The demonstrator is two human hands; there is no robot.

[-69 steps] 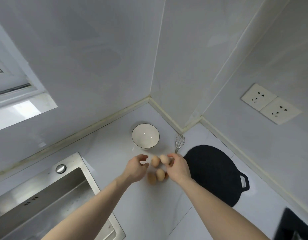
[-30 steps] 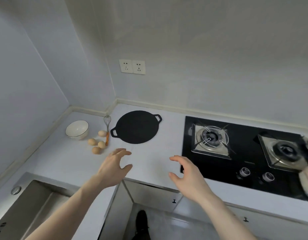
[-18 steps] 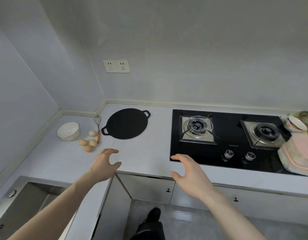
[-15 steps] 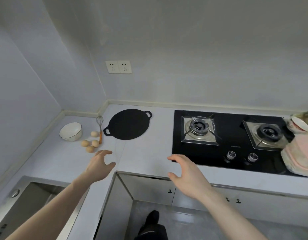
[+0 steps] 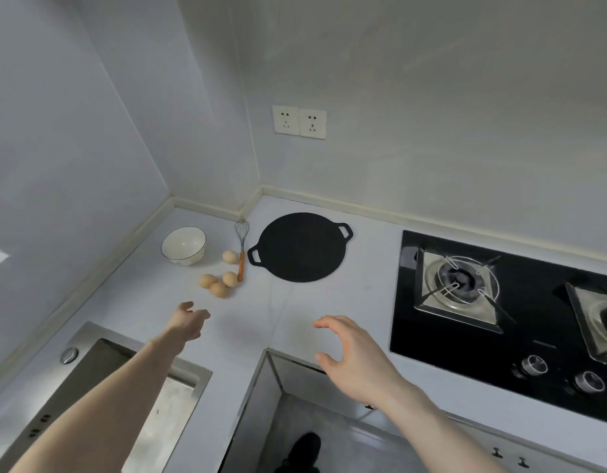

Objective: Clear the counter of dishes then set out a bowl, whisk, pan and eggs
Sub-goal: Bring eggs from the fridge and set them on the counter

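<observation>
Sink [image 5: 90, 397] at far left, steel, set into the counter [image 5: 329, 302]. Left hand [image 5: 189, 322] held above the counter just short of the eggs, fingers loosely spread, grip slack and holding nothing. Bowl [image 5: 183, 245], white with a dark rim, upright in the back corner. Eggs [image 5: 217, 283]: four, three bunched together nearer the person, a fourth [image 5: 230, 257] apart, closer to the bowl. Whisk [image 5: 242, 249] lies just right of the eggs, wire head toward the wall, orange handle toward the person, its end close to or touching the nearest egg; cannot tell which. Flat black pan [image 5: 300, 247] with two loop handles lies on the counter right of the whisk, apart from it. Right hand [image 5: 355, 353] over the counter's front edge, fingers half-curled and open, grip holding nothing. Gas hob [image 5: 500, 302] at right, no pots on the visible burners. Judgement: all four items are laid out and no other dishes show on the visible counter, so the task looks at or near its end. Next move, if any: only a check of the unseen counter right of the hob, and care not to nudge the loose eggs.
</observation>
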